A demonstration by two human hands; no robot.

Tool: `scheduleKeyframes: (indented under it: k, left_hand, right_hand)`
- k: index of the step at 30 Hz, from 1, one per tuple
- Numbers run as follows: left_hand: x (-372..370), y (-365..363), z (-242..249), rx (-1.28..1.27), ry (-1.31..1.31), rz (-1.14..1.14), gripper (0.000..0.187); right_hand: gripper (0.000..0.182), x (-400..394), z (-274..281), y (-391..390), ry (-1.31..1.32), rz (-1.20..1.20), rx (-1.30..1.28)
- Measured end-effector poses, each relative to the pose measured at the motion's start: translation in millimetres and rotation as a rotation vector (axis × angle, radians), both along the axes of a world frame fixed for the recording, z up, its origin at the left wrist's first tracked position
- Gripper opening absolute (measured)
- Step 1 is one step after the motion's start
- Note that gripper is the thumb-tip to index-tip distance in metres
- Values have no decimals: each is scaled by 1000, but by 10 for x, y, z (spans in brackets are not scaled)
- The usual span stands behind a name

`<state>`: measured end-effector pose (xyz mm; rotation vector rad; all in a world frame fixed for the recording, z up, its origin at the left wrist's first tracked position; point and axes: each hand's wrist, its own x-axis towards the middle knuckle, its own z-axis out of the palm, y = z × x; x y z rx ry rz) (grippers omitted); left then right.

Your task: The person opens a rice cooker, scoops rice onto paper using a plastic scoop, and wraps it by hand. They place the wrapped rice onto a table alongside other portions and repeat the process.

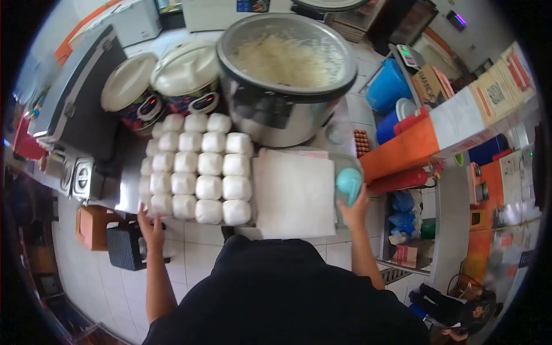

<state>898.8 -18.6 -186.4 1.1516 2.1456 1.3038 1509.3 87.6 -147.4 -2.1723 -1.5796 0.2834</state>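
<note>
My right hand (355, 208) is closed on the handle of a turquoise scoop (349, 181) at the right end of the counter. My left hand (151, 225) has its fingers apart at the front left corner of several stacked rows of white wrapped packs (209, 187); whether it touches them is unclear. Between the packs and the scoop lies a stack of white paper sheets (294, 192). Behind these stands a large open cooker (284, 109) with pale, rice-like food (287, 57) inside.
Two lidded pots (129, 83) (187, 69) stand at the back left, beside a large grey box (80, 92). An orange and white beam (402, 144) and a red extinguisher (397, 181) are on the right. Another person (454, 310) is at the lower right.
</note>
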Motion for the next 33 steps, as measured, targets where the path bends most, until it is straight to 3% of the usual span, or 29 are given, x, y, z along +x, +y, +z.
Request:
scheduleKeyframes:
  k: [2,5,8,9,10,11,13,14,16,19,21,24,26,29,31,32,33]
  left_hand:
    - [257,121,323,47,210,36,61]
    - [676,330,730,98,241,63,66]
    - [1051,635,1122,233,170,50,72]
    - [1111,749,1218,276,157,-23,74]
    - [1180,879,1311,315,143,-100,76]
    - [1292,1073,1419,366,101,-138,76]
    - [1485,1496,1592,416,30,-250,76]
    - [1601,1721,1685,455,-35,-313,78]
    - [1798,2136,1837,463,-100,-441,87]
    - [2138,2580,2076,429,-144,-468,105]
    - [2257,2744,2061,367,-130,-417,116]
    - [2316,2800,2046,264,-287,-436,122]
    - [2303,2832,1945,241,-428,-489,121]
    - [2300,2849,1805,368,-450,-553,116]
    - [2299,2865,1786,405,-466,-579,116]
    - [2304,2872,1798,444,-469,-592,116]
    - [2332,2880,1877,427,-652,-617,119]
  right_hand:
    - [84,-8,-129,-14,4,37,5]
    - [68,21,-241,142,393,-90,21]
    - [58,120,404,763,505,63,408]
    - [50,-129,1306,943,829,113,352]
    - [46,-146,1596,1269,962,312,518]
    - [40,-204,1957,1591,903,417,530]
    - [28,-584,2606,2316,542,767,599]
    - [33,-738,2712,2740,279,837,478]
    - [37,-1146,2711,3552,-277,929,290]
    - [34,-1520,2531,4262,-529,980,133]
    - [21,-1683,2428,4563,-734,994,-59]
    - [13,-1593,1958,4534,-704,1085,-69]
    - [14,-1594,1825,4444,-752,1047,-210]
    - [16,-1649,1691,4347,-696,958,-314]
    - [16,-1726,1719,4284,-735,1076,-590]
    - [16,-1717,1699,4184,-731,1061,-604]
    - [15,-1702,1672,4052,-664,1075,-727]
